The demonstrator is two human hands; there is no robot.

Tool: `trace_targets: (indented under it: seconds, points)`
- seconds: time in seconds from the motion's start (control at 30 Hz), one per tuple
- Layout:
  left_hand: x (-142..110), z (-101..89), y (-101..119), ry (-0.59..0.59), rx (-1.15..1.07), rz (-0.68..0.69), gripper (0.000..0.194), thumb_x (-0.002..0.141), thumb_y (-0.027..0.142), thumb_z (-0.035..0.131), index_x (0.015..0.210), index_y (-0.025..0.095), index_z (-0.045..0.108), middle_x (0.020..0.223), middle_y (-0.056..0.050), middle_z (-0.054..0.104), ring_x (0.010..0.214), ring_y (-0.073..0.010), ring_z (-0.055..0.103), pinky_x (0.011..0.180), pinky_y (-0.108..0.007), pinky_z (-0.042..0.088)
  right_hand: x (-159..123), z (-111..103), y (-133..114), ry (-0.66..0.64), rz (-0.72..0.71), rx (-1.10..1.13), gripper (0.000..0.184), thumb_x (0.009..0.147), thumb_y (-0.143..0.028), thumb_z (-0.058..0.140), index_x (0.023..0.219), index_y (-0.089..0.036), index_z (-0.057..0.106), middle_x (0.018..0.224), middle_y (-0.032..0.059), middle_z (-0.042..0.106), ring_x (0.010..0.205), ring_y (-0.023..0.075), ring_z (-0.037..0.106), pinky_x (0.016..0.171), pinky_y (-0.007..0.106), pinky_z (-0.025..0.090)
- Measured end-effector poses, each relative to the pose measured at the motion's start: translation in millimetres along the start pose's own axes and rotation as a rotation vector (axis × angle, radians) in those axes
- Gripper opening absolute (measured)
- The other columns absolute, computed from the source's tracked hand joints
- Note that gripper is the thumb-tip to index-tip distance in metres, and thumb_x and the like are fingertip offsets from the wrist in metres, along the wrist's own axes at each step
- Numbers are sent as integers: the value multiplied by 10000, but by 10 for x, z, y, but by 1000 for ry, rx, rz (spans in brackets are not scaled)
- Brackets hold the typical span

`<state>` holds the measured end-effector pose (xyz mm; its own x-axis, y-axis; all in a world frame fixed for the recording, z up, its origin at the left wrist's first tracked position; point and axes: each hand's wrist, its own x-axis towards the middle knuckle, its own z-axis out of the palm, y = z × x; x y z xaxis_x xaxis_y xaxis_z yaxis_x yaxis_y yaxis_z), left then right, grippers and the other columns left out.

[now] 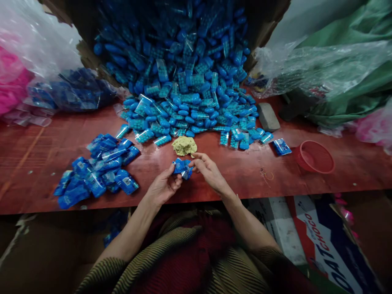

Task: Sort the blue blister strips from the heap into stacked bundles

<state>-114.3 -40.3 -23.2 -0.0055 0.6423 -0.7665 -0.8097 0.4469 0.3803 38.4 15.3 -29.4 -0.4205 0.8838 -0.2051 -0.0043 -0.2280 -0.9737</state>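
My left hand [165,183] is closed around a small shiny blue printed packet [181,166], just in front of the table's near middle. The fingers of my right hand [210,173] pinch at the packet's right end, with the index fingertip close to a crumpled pale-yellow lump [184,145] that looks like dough or putty. Behind the lump spreads a big heap of clear, blue-capped containers [190,98] filled with small blue balls. To the left lies a pile of similar blue packets [98,167].
A large torn cardboard box [87,55] spills the containers onto the red table [232,179]. On the right are a red plastic basket [315,157], a lone blue packet [281,147] and a grey block [268,116]. Plastic bags [318,65] crowd both sides.
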Motion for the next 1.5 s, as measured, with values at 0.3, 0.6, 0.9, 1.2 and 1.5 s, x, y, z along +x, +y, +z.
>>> trace_targets:
  seconds: [0.3,0.6,0.9,1.2,1.5]
  points:
    - [56,-89,-90,-107,370,282,353,655,449,728,631,122,598,499,-21,591,398,-81,491,365,-178,334,-55,74,-64,-34,176,255,373,665,-164,635,1023,-210,541,820,-30,605,702,92,576,650,214,461]
    - [41,-56,-133,-83,557,371,417,587,508,744,596,114,606,487,-34,597,412,-94,513,394,-192,346,-73,38,9,-48,167,264,357,660,-181,610,1011,-196,545,761,-31,601,629,88,547,598,203,431]
    - [64,-61,-139,-109,353,241,357,534,388,808,621,126,582,492,-3,576,431,-82,500,396,-179,370,-84,-31,96,-182,-156,-232,372,817,-194,475,1182,-222,545,751,-36,629,664,106,573,646,221,460]
    - [24,-8,-152,-88,172,120,340,643,376,767,669,171,496,450,29,507,402,-80,446,358,-166,318,734,-946,-110,639,-72,-924,210,793,-185,622,988,-128,570,985,152,619,970,261,578,811,363,376]
    - [29,-75,-185,-67,79,85,292,717,351,718,697,176,486,470,31,507,401,-72,453,371,-168,329,729,-1063,19,494,-59,-630,439,625,-70,659,1050,-128,563,848,84,606,920,237,561,773,339,381]
